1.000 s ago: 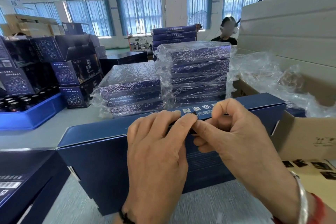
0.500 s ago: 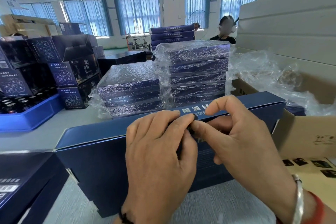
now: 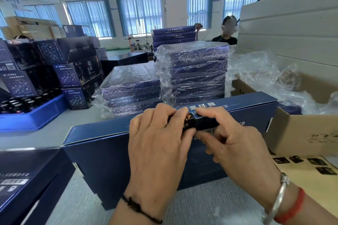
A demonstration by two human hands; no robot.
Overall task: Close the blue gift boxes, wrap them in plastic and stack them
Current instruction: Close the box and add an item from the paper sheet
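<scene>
A flat blue gift box (image 3: 102, 153) stands on its long edge on the grey table, its broad face toward me. Over the middle of its top edge lies a black sticker with gold marks (image 3: 198, 121). My left hand (image 3: 157, 150) and my right hand (image 3: 236, 142) meet there, fingertips and thumbs pinching and pressing the sticker against the box. Behind the box stand two stacks of plastic-wrapped blue boxes: a low one (image 3: 131, 87) and a taller one (image 3: 195, 71). Another blue box (image 3: 23, 179) lies at the near left.
A cardboard carton (image 3: 311, 133) with crumpled clear plastic (image 3: 265, 71) stands at the right, and a sheet of black stickers (image 3: 314, 166) lies in front of it. At the left are a blue tray (image 3: 34, 117) of bottles and dark printed boxes (image 3: 76, 73). A person (image 3: 226, 33) sits far behind.
Both hands have stayed at the box's top edge. A black sticker with gold marks now shows between the fingers, folded over that edge. My right fingers have spread flatter along it.
</scene>
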